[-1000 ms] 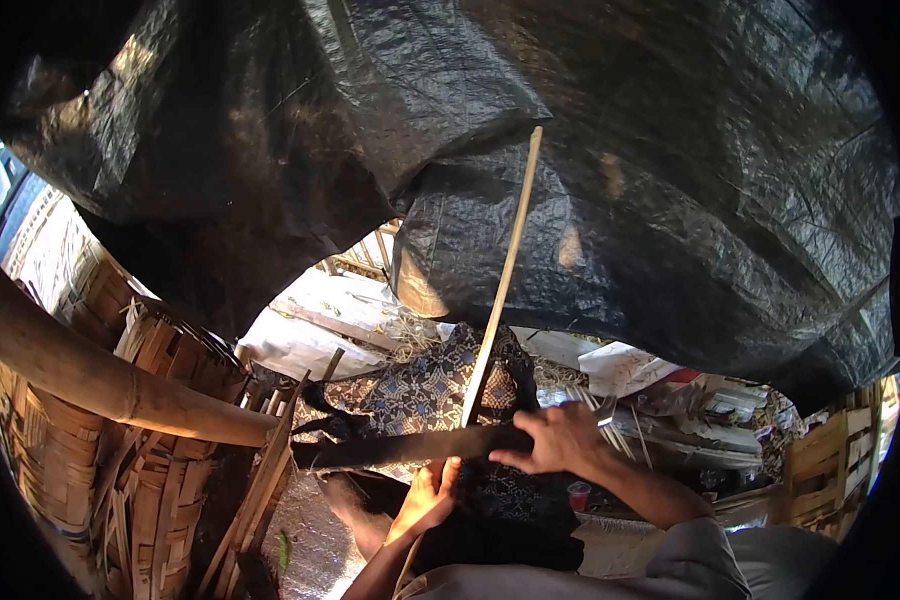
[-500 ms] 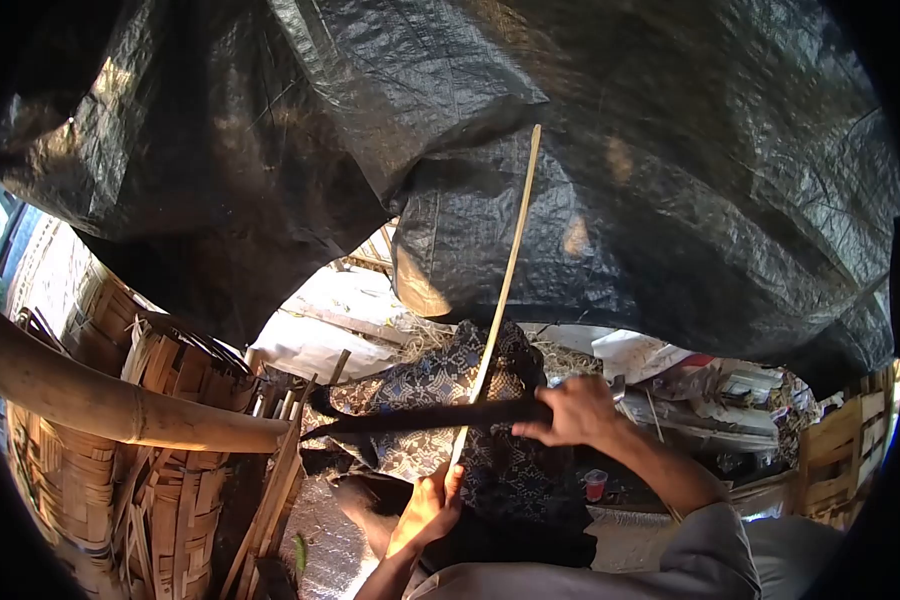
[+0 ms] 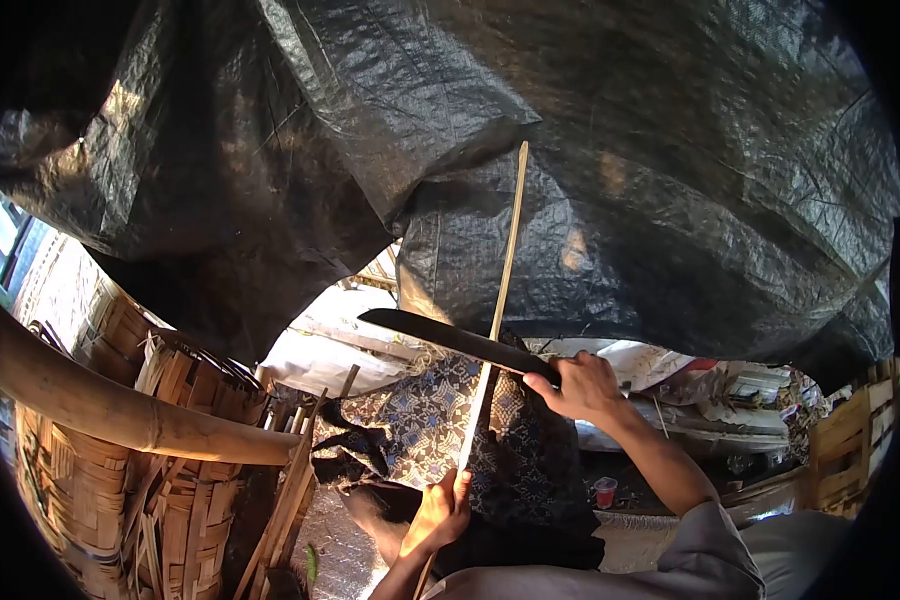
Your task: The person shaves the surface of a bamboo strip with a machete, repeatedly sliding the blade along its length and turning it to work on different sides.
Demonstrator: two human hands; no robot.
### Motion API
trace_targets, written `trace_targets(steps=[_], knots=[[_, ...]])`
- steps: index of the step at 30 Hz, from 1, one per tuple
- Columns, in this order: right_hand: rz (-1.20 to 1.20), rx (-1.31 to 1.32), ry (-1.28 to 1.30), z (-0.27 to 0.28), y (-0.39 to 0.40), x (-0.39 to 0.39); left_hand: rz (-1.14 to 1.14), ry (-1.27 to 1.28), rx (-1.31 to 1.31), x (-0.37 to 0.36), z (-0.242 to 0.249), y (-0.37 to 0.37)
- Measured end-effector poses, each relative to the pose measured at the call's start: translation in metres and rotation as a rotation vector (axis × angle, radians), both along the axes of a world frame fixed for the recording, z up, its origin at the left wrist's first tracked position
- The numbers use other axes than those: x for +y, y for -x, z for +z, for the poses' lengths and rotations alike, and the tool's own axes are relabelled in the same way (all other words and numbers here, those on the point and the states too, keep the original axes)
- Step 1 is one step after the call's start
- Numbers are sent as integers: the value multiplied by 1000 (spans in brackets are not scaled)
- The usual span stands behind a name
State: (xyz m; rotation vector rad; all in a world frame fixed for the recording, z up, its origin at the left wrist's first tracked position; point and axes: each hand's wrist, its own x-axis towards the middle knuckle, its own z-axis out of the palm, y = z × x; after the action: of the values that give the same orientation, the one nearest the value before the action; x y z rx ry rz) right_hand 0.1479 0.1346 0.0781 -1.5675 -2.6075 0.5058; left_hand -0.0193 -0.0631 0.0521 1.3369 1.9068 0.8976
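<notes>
My left hand (image 3: 438, 515) is closed around the lower part of a long, thin bamboo strip (image 3: 508, 255), which rises away from me with its far end in front of the black sheet. A short length of the strip sticks out below that hand. My right hand (image 3: 582, 386) grips the handle of a machete (image 3: 435, 332). Its dark blade crosses the strip around mid-length, tip pointing left and away from me. Under both lies a patterned cloth (image 3: 432, 405), spread over my lap.
A black plastic sheet (image 3: 670, 190) hangs across the front. At left, a thick bamboo pole (image 3: 170, 425) juts in before woven bamboo baskets (image 3: 80, 490). Split sticks (image 3: 280, 510) lean beside them. A plastic cup (image 3: 605, 491) with red contents stands at right, near a wooden crate (image 3: 850, 440).
The machete has moved farther from me along the strip, and its tip has swung up and away. The strip's far end sits slightly lower and more left; its near end now shows below my left hand.
</notes>
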Motion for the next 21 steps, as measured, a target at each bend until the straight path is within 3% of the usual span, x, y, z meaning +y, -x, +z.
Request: trace_targets(steps=[4, 6, 8, 9, 12, 16, 21], knots=[[117, 50, 180, 10, 3, -22, -26, 261, -191, -3, -5, 12], [301, 95, -17, 0, -1, -30, -40, 237, -106, -4, -10, 19], [331, 54, -61, -2, 0, -35, -22, 325, -575, -4, -16, 27], [326, 53, -105, -5, 0, -37, 9, 242, -752, -2, -17, 26], [308, 10, -155, -12, -2, -47, 26, 118, -807, 9, -7, 25], [251, 3, -48, -6, -2, -55, -118, 46, -924, 22, -17, 30], [269, 2, -86, 1, -6, -59, -42, 101, -982, 29, -23, 27]])
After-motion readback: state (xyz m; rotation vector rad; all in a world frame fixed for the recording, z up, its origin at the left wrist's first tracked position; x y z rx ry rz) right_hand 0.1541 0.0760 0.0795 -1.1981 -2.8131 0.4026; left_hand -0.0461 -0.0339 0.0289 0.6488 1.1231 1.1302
